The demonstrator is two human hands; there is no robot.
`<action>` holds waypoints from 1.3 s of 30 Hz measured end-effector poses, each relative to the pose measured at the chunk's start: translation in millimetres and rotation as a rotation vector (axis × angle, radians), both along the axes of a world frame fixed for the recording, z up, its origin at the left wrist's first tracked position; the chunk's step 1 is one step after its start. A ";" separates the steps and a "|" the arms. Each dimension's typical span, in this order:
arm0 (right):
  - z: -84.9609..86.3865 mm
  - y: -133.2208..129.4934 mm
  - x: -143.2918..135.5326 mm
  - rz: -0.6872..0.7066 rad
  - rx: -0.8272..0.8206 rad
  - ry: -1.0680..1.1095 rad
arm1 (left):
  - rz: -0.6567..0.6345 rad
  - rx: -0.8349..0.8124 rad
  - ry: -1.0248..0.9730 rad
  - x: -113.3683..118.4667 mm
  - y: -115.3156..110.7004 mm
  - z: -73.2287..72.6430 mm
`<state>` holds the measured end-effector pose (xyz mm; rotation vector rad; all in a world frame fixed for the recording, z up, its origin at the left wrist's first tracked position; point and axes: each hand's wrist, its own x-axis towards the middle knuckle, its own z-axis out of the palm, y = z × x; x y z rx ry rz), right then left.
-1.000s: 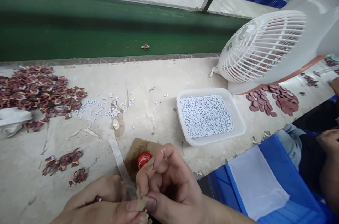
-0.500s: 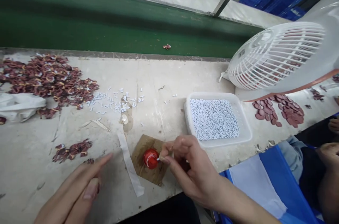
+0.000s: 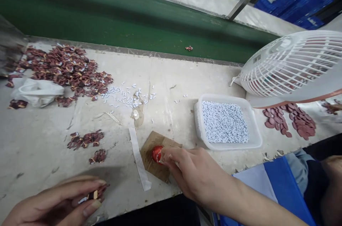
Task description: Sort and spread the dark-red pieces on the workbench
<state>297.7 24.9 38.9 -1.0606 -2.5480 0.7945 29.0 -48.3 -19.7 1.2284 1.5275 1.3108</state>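
My right hand [image 3: 193, 174] reaches to a small red cap [image 3: 156, 154] that sits on a brown cardboard square [image 3: 149, 160] near the table's front edge; its fingertips are pinched on a tiny white piece at the cap. My left hand [image 3: 61, 203] is at the lower left, thumb and fingers closed on a small dark red part [image 3: 96, 194] with a bit of orange. A white paper strip [image 3: 139, 158] lies just left of the cardboard.
A white tray [image 3: 253, 126] of small white pieces stands right of the cardboard. Dark red parts lie heaped at far left [image 3: 64, 72], in small clumps [image 3: 85, 138], and as discs [image 3: 291, 121] under a white fan [image 3: 294, 65]. Green conveyor belt [image 3: 107, 22] behind. Blue crate [image 3: 272, 183] at lower right.
My hands have come apart: the right went forward to the red cap, the left drew back to the lower left with a dark red part. The view shifted left.
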 end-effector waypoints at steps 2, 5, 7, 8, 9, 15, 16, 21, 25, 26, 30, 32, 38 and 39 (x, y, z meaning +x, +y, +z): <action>0.7 -0.5 2.6 -0.003 -0.002 0.001 | -0.006 0.008 -0.015 14.7 11.1 12.5; 8.5 -5.1 2.9 -0.061 -0.077 0.092 | -0.010 0.018 -0.025 21.2 17.7 21.1; 18.2 -11.3 -2.6 -0.168 -0.218 0.297 | -0.013 0.025 -0.030 18.9 18.4 22.8; 23.4 -15.0 -7.5 -0.235 -0.314 0.428 | -0.016 0.028 -0.032 17.4 18.7 23.2; 28.2 -18.6 -13.4 -0.294 -0.413 0.560 | -0.021 0.030 -0.036 16.4 19.1 23.8; 33.3 -26.5 -46.1 -0.375 -0.860 0.953 | -0.067 0.031 -0.068 21.3 25.1 27.9; 31.3 -25.9 -48.0 -0.362 -0.905 0.972 | -0.074 0.030 -0.074 22.6 25.5 28.4; 24.8 -24.5 -46.7 -0.320 -0.952 1.011 | -0.100 0.030 -0.106 25.6 24.9 30.6; 22.2 -23.9 -44.3 -0.299 -0.961 1.020 | -0.112 0.034 -0.137 27.7 24.6 32.2; 21.2 -23.6 -44.2 -0.303 -0.958 1.010 | -0.115 0.036 -0.145 28.3 24.7 32.6; 17.3 -23.1 -44.8 -0.293 -0.901 0.998 | -0.128 0.044 -0.180 31.1 25.1 33.7; 17.0 -23.6 -44.8 -0.298 -0.848 1.013 | -0.135 0.048 -0.197 32.6 25.4 34.4; 19.2 -24.7 -41.0 -0.305 -0.775 0.922 | -0.158 0.067 -0.234 33.1 25.0 36.0; 18.6 -25.0 -40.4 -0.306 -0.763 0.903 | -0.163 0.072 -0.237 31.4 23.8 35.3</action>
